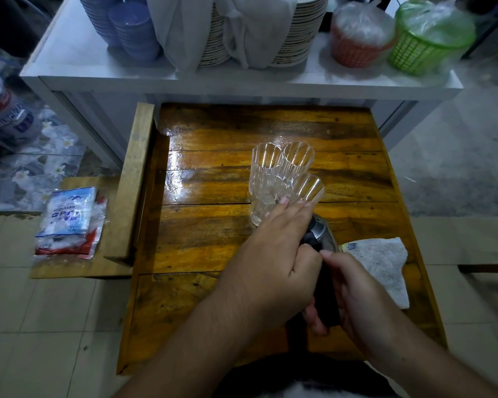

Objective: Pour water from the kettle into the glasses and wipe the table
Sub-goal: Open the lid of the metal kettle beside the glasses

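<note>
Head view: glossy wet wooden table [213, 231] on tiled floor [55, 326].

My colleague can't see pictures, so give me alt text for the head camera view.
Both hands, left and right, hold a kettle beside three clear glasses on a wet wooden table, a white cloth at its right edge.

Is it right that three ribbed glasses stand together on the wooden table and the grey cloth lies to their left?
Not quite. The head view shows the grey cloth lying on the right side of the wooden table, nearer than the three ribbed glasses.
</note>
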A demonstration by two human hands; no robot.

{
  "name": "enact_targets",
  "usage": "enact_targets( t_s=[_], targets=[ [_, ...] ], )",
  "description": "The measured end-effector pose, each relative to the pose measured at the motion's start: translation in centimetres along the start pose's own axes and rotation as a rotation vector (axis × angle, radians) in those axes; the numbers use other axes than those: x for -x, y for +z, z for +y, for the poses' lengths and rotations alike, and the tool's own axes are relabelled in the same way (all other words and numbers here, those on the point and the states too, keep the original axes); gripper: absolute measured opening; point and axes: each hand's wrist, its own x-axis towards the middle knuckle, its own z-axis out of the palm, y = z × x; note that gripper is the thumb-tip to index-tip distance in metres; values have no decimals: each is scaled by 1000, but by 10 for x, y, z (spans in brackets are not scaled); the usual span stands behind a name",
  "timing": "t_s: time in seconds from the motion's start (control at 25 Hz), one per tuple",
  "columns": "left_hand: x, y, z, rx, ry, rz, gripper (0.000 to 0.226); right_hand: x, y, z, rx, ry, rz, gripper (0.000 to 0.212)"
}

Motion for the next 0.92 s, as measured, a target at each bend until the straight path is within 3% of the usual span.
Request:
enact_targets(
  t_s=[0.32,0.48,0.72,0.92],
  targets=[
    [8,19,2,-61,24,63,66,-3,-9,18,65,-105,36,56],
    [14,27,8,-100,23,52,67,2,-14,22,14,-100,90,50],
    [18,36,14,-129,47,87,70,2,-16,25,-79,-22,42,40],
    [16,34,25,-139,86,173,69,13,-24,14,121,-211,123,44]
  ],
)
